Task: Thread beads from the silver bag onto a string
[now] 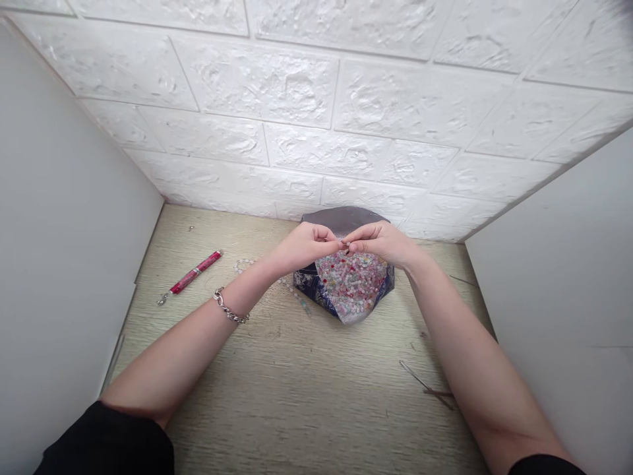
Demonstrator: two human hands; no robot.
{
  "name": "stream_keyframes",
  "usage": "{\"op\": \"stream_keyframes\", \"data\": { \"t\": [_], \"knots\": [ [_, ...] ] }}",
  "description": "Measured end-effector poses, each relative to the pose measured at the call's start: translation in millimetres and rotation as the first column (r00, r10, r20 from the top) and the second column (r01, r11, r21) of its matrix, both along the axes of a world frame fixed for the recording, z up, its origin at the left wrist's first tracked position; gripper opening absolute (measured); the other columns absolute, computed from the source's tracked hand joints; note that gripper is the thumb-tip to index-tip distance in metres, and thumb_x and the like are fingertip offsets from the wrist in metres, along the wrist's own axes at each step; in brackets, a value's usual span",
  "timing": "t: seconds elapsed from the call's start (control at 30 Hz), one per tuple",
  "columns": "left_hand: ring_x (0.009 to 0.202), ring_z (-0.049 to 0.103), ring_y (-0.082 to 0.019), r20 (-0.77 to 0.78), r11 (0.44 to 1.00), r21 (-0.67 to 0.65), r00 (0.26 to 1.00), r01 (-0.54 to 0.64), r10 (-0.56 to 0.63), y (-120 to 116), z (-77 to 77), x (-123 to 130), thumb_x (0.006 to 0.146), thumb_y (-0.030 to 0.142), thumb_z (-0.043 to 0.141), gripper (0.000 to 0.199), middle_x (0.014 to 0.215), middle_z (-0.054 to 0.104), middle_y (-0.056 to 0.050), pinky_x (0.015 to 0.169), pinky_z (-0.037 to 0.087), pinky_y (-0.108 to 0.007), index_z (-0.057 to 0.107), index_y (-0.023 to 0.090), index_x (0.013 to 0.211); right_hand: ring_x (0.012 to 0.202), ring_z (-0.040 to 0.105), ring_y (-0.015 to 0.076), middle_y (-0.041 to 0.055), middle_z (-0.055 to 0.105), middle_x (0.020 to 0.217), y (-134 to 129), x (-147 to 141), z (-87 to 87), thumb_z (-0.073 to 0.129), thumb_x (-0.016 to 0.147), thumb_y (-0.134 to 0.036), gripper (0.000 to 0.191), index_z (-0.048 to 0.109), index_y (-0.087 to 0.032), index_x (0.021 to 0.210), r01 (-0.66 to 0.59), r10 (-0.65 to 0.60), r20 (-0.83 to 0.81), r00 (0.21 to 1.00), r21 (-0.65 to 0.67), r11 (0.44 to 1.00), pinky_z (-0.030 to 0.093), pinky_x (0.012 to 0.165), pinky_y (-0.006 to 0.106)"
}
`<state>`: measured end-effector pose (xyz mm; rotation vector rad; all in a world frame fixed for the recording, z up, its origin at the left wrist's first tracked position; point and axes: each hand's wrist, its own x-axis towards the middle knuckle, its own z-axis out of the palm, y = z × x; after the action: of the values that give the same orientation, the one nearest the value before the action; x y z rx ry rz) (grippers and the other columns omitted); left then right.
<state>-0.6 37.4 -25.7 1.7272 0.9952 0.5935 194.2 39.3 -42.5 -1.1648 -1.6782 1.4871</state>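
My left hand (312,241) and my right hand (378,241) meet fingertip to fingertip over an open bag (311,290) full of small beads (353,280). Both thumbs and forefingers are pinched closed. Whatever sits between them is too small to name; a tiny pale bit and a dark bit show at the tips. The beads are mostly pink, white and clear, with some red and yellow. Partly behind my left forearm, a string of pale beads (242,266) lies on the table, and its bluish part reaches the bag's left side.
A red pen-like tool (196,272) with metal ends lies on the wooden tabletop (297,396) at left. Thin metal tweezers-like pieces (420,377) lie beside my right forearm. A white brick-patterned wall (301,86) stands behind, with grey panels on both sides.
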Motion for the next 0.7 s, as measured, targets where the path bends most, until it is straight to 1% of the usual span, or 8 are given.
{"op": "stream_keyframes", "data": {
  "t": [0.2, 0.33, 0.7],
  "knots": [
    [0.05, 0.034, -0.006, -0.002, 1.0, 0.004, 1.0, -0.005, 0.005, -1.5, 1.8, 0.8, 0.068, 0.037, 0.057, 0.025, 0.055, 0.044, 0.003, 0.048, 0.024, -0.023, 0.055, 0.013, 0.061, 0.072, 0.059, 0.0108, 0.0008, 0.067, 0.077, -0.3, 0.2, 0.0, 0.072, 0.059, -0.027, 0.023, 0.069, -0.02, 0.08, -0.014, 0.013, -0.024, 1.0, -0.009, 1.0, 0.044, 0.071, 0.024],
    [0.049, 0.032, -0.006, 0.007, 1.0, -0.001, 1.0, -0.001, 0.001, -2.4, 2.2, 1.8, 0.068, 0.036, 0.057, 0.025, 0.055, 0.042, 0.003, 0.047, 0.023, -0.022, 0.054, 0.013, 0.06, 0.072, 0.059, 0.011, 0.0014, 0.067, 0.077, -0.3, -0.7, 0.2, 0.072, 0.059, -0.027, 0.024, 0.069, -0.019, 0.081, -0.01, 0.01, -0.023, 1.0, -0.006, 1.0, 0.045, 0.073, 0.025],
    [0.049, 0.033, -0.006, 0.024, 1.0, 0.0, 1.0, -0.005, 0.005, -0.8, -0.6, 1.5, 0.068, 0.035, 0.056, 0.024, 0.055, 0.042, 0.003, 0.047, 0.023, -0.022, 0.053, 0.013, 0.059, 0.069, 0.058, 0.0102, 0.0017, 0.066, 0.074, -0.3, -1.9, -1.5, 0.072, 0.059, -0.029, 0.025, 0.069, -0.018, 0.08, -0.01, 0.01, -0.033, 0.999, -0.007, 1.0, 0.045, 0.07, 0.024]
  ]
}}
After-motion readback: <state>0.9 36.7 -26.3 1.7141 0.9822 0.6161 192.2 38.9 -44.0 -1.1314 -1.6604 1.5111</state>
